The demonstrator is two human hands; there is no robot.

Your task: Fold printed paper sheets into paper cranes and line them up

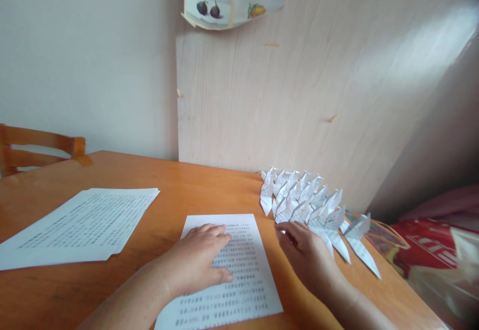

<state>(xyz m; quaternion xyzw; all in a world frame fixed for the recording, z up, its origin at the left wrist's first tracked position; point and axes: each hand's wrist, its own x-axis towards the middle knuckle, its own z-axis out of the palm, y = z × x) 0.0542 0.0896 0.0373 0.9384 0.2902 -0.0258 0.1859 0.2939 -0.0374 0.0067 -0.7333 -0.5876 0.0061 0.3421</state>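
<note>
A printed sheet of paper (247, 270) lies flat on the wooden table in front of me. My left hand (205, 255) rests on it, palm down, fingers stretched out and thumb apart. To the right of the sheet is my right hand (307, 252), its fingers loosely bent with a gap by the thumb, and I see nothing held in it. Just beyond it stand several folded paper shapes (288, 209) in rows, with upright points and long tails. My right hand partly covers the nearest ones; whether it touches them is unclear.
A stack of printed sheets (82, 225) lies on the table (149, 170) at left. A wooden chair (41, 145) stands behind the far left edge. Past the right edge sit a red bag (422, 243) and clear plastic. A fruit poster (235, 1) hangs on the wall panel.
</note>
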